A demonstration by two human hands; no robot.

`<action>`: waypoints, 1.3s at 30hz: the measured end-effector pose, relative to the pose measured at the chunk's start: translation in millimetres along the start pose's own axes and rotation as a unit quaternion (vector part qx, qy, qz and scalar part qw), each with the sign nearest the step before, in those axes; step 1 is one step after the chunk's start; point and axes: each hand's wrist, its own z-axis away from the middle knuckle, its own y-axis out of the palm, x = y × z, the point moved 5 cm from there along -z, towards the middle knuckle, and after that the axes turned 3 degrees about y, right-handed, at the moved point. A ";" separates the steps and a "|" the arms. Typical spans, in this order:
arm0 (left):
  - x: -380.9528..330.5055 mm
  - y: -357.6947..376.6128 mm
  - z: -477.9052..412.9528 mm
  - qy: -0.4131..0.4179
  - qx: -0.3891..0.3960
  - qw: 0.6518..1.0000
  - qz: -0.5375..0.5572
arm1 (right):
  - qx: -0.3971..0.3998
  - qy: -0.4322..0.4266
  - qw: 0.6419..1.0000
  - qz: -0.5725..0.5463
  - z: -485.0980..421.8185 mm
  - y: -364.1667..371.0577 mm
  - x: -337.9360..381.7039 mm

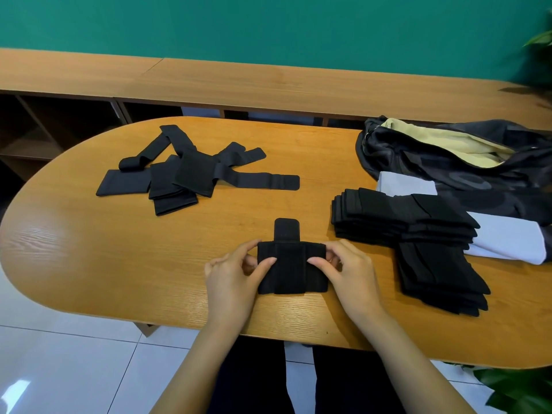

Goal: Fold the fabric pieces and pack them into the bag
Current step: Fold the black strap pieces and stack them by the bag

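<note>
Folding is proceeding: left hand (236, 274) and right hand (343, 268) are each pinching a side of the black fabric piece (291, 271), which is lying flat near the front edge of the table (89, 249), its strap tab (286, 227) sticking out beyond. Judged next: tucking that tab in, then adding the piece to the folded stack (400, 216) beside the bag (433, 162).

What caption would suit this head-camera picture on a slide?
Left hand and right hand pinch a black fabric piece on the table, unfolded pile beyond, folded stacks beside the bag.
</note>
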 end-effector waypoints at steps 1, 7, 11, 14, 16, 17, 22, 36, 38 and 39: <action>-0.6 -0.3 -0.2 0.001 -0.003 1.000 -0.028 | -0.001 0.003 1.000 0.011 -0.3 0.7 -0.2; 2.1 1.4 1.4 0.006 0.024 0.994 -0.105 | 0.014 0.010 0.995 0.097 0.4 4.4 -2.4; -0.1 1.1 1.8 0.043 0.047 0.995 -0.080 | 0.010 -0.012 0.995 0.102 4.7 3.1 -1.2; -3.3 3.0 3.3 0.100 0.102 0.989 -0.033 | 0.086 -0.047 0.990 0.104 7.6 5.6 5.3; -2.7 6.5 5.8 0.127 0.147 0.981 -0.021 | 0.173 -0.076 0.973 0.130 11.7 11.9 9.7; -1.9 8.4 7.4 0.136 0.167 0.976 -0.021 | 0.206 -0.086 0.964 0.142 13.8 15.2 9.8; 6.5 14.1 12.7 0.142 0.228 0.962 -0.048 | 0.270 -0.087 0.937 0.202 18.3 23.0 1.6; -2.3 9.2 17.4 0.200 0.182 0.959 -0.089 | 0.260 -0.120 0.937 0.199 20.0 14.6 4.6; -3.5 8.2 17.2 0.197 0.171 0.962 -0.084 | 0.244 -0.121 0.945 0.183 19.2 13.5 5.0; -3.9 7.8 17.1 0.195 0.167 0.963 -0.079 | 0.240 -0.119 0.947 0.178 18.8 13.2 4.9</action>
